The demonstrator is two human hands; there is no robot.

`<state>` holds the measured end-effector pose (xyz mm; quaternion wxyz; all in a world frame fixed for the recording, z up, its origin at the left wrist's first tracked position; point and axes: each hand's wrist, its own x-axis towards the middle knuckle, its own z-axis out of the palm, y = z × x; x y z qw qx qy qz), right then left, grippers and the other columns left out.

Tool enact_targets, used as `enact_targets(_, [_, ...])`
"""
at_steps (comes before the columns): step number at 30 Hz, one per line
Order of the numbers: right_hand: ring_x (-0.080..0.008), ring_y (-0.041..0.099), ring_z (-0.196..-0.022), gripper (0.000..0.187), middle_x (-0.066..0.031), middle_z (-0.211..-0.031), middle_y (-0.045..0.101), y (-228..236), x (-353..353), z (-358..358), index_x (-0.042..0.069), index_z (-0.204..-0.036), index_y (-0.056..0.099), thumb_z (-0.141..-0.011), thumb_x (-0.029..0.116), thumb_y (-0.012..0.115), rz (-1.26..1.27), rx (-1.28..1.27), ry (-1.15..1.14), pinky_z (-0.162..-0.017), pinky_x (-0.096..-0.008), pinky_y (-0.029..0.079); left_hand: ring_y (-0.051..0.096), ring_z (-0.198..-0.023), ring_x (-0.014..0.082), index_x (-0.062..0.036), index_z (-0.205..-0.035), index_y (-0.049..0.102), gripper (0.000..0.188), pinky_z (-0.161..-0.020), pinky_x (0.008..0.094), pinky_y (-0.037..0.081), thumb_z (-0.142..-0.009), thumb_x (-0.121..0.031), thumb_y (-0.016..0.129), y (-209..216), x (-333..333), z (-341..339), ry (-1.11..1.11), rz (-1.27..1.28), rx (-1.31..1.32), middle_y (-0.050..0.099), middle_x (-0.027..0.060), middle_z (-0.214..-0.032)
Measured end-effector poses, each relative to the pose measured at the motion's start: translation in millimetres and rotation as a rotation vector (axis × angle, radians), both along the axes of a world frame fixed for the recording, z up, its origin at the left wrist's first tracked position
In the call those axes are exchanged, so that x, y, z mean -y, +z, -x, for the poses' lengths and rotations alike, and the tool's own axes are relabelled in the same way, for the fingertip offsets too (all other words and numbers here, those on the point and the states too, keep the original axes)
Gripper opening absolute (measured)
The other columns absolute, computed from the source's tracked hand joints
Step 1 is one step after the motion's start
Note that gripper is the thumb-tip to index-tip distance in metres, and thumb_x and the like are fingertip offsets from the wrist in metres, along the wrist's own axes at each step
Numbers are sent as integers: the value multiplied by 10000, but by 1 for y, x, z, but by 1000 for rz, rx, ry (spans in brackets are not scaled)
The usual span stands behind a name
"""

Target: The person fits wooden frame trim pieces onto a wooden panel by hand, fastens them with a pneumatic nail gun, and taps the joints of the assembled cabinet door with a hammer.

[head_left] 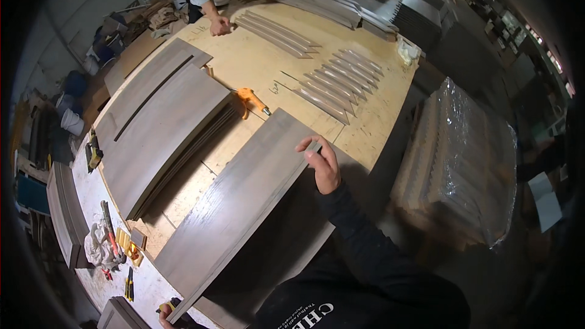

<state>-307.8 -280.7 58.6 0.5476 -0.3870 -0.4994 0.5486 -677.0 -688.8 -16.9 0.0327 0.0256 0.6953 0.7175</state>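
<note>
A long grey wood-grain panel (pixel 237 189) lies tilted across the near side of the workbench, its front edge toward me. My right hand (pixel 324 167) is closed around its far right corner, thumb and fingers on the edge. At the panel's lower left end my left hand (pixel 164 317) grips the corner, only partly visible. Right beside those fingers is a small black and yellow tool (pixel 172 304), mostly hidden. Beyond the panel, a stack of similar grey panels (pixel 164 128) rests on the bench, a dark narrow strip (pixel 152 97) on top. An orange glue gun (pixel 251 102) lies between stack and panel.
Several slim grey strips (pixel 277 33) and plastic-wrapped strips (pixel 344 79) lie on the plywood bench top (pixel 381 128). Pliers (pixel 129 285), a rag (pixel 100 247) and other tools sit at left. A wrapped stack (pixel 457 170) stands right. Another person's hand (pixel 220 25) rests across the bench.
</note>
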Motion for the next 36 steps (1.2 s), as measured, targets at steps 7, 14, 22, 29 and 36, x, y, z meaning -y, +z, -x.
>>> enact_targets(7, [-69, 383, -649, 209, -18, -725, 505, -7, -16, 11, 34, -771, 518, -820, 209, 413, -25, 0, -35, -628, -205, 309, 545, -691, 238, -87, -867, 535, 206, -642, 371, 453, -822, -288, 547, 6, 6, 16, 23, -3, -6, 545, 92, -761])
enact_targets(14, [-168, 481, -699, 244, -71, -676, 491, -1, -17, 15, 9, -745, 475, -813, 227, 389, -122, -16, -151, -720, -270, 380, 548, -715, 236, -83, -899, 532, 223, -664, 374, 459, -837, -297, 537, 14, 29, 18, 55, 0, -16, 550, 95, -786])
enact_targets(22, [-170, 471, -708, 237, -71, -676, 490, -4, -20, 25, 21, -747, 471, -816, 226, 376, -41, -23, -142, -729, -281, 371, 552, -743, 234, -78, -935, 528, 243, -690, 378, 466, -854, -308, 524, 6, 34, 22, 67, -12, 4, 555, 97, -814])
enact_targets(29, [-163, 484, -778, 287, -65, -772, 513, -19, -20, 21, 33, -847, 494, -879, 280, 352, -49, 87, -106, -788, -295, 354, 555, -767, 233, -74, -967, 525, 262, -712, 381, 472, -869, -317, 513, 3, 21, 29, 66, -2, 29, 560, 100, -839])
enact_targets(36, [-139, 550, -861, 343, -85, -1111, 585, -67, -5, 34, -5, -1153, 534, -936, 259, 496, -253, -42, -315, -837, -256, 411, 559, -791, 231, -70, -998, 521, 281, -734, 384, 477, -883, -326, 503, 0, 7, 31, 66, -19, 21, 564, 102, -864])
